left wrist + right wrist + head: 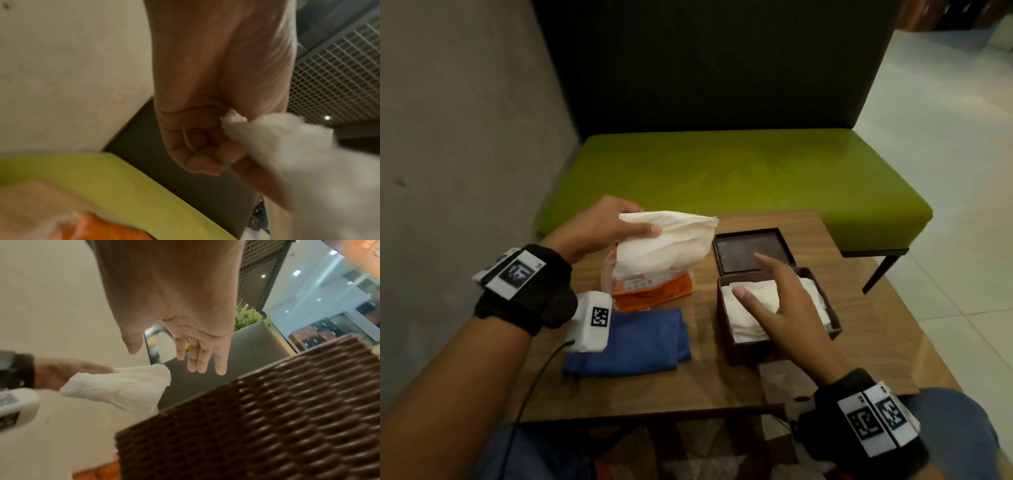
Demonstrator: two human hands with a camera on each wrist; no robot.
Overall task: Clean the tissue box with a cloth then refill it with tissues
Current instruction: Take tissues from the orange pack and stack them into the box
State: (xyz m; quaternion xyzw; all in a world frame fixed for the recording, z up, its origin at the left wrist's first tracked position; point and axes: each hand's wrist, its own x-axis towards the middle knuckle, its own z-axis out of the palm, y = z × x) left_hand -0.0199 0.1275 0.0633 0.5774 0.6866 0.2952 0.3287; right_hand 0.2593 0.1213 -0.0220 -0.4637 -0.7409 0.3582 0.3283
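A dark brown tissue box (pixel 732 349) stands open on the wooden table (pixel 709 387), with white tissues (pixel 750 322) inside. Its lid (pixel 751 251) lies just behind it. My right hand (pixel 784 301) hovers over the box with fingers spread and holds nothing; in the right wrist view its fingers (pixel 200 360) are straight above the woven box wall (pixel 267 418). My left hand (pixel 602 226) grips a wad of white tissues (pixel 667 240) above the orange tissue packet (pixel 654 291). In the left wrist view the fingers (pixel 205 155) curl around the tissues (pixel 287 146).
A folded blue cloth (pixel 630 342) lies on the table in front of the packet. A green bench (pixel 722 178) with a dark backrest stands behind the table. A grey wall (pixel 465 137) runs along the left. My knees are under the table's near edge.
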